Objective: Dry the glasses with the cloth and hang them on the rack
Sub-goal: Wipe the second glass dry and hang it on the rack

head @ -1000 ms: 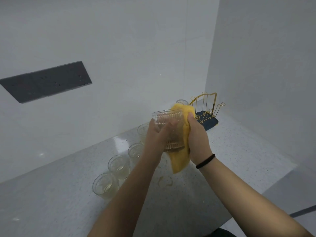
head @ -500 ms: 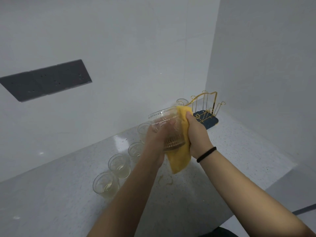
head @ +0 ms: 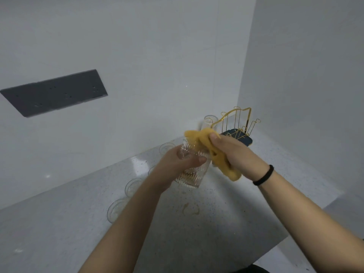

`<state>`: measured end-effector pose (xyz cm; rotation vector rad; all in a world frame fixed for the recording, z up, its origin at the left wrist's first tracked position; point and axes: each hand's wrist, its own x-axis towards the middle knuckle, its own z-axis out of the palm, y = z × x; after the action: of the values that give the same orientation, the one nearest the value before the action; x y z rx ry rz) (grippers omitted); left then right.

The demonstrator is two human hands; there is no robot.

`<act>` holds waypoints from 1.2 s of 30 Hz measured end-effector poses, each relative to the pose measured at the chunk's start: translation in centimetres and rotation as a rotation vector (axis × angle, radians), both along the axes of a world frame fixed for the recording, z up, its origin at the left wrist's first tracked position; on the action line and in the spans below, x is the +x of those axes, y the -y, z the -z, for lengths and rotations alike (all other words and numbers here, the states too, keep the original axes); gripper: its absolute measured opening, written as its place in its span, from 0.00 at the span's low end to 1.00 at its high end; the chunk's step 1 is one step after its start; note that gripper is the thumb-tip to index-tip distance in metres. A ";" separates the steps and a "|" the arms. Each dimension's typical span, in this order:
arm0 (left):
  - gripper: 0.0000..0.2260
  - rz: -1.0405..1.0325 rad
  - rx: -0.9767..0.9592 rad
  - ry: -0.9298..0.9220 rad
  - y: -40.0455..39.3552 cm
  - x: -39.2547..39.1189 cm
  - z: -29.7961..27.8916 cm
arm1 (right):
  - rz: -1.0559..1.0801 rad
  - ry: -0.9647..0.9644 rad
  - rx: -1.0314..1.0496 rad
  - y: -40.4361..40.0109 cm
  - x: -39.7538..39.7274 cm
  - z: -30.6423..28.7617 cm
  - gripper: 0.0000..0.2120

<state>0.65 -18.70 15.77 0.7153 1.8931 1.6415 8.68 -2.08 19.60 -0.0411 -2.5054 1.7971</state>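
My left hand (head: 178, 163) grips a clear ribbed glass (head: 192, 175) in the air above the counter, mouth up. My right hand (head: 234, 154) holds a yellow cloth (head: 204, 140), bunched, with one end over the glass's rim and the other end hanging below my palm. The gold wire rack (head: 235, 123) on its dark blue base stands at the far corner of the counter, behind my right hand. One glass (head: 207, 121) stands by the rack's left side. Several more glasses (head: 133, 187) stand in a row along the wall, partly hidden by my left arm.
A speckled grey counter (head: 226, 223) runs along white walls that meet in a corner on the right. A yellowish wet ring (head: 190, 208) marks the counter below the glass. A dark grey panel (head: 55, 92) is set in the wall on the left.
The cloth has come off the side of the glass and now lies bunched over its rim. My right hand has shifted right. The glass sits slightly lower in my left hand.
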 end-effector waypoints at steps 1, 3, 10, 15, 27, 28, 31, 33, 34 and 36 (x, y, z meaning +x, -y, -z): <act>0.16 0.030 -0.027 0.002 0.2 -0.1 -0.2 | -0.082 0.070 0.018 -0.7 0.1 -0.2 0.24; 0.26 0.104 -0.082 0.056 0.4 -0.4 -0.3 | -0.271 0.180 0.024 -1.7 0.0 -0.6 0.28; 0.25 0.548 -0.230 0.163 -0.6 -0.5 -1.6 | -0.857 0.467 0.247 -2.1 0.3 -2.5 0.14; 0.47 0.502 -0.304 0.226 -1.2 -0.6 -0.5 | -0.737 0.409 0.049 -2.5 0.1 -0.5 0.10; 0.24 -0.062 0.204 0.272 -1.7 2.3 2.0 | -0.375 0.466 -0.685 -2.9 0.3 0.2 0.20; 0.25 -0.037 0.209 0.280 -1.6 2.3 1.9 | -0.432 0.496 -0.679 -2.7 0.4 0.0 0.22; 0.37 0.050 0.214 0.353 -0.8 2.1 1.9 | -0.541 0.567 -0.555 -2.1 1.1 -0.7 0.25; 0.44 0.080 0.185 0.374 -0.6 2.0 1.8 | -0.577 0.500 -0.077 -1.8 1.5 -0.8 0.19; 0.45 0.085 0.157 0.395 -0.6 1.9 1.7 | -0.595 0.424 0.251 -1.5 1.6 -0.7 0.17; 0.36 0.095 0.080 0.484 -0.5 1.8 1.5 | -0.627 0.229 0.719 -1.0 1.7 -0.5 0.20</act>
<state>2.48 -18.16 14.30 0.3827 1.4362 1.6559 10.42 -1.11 20.09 0.6644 -3.4382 0.8954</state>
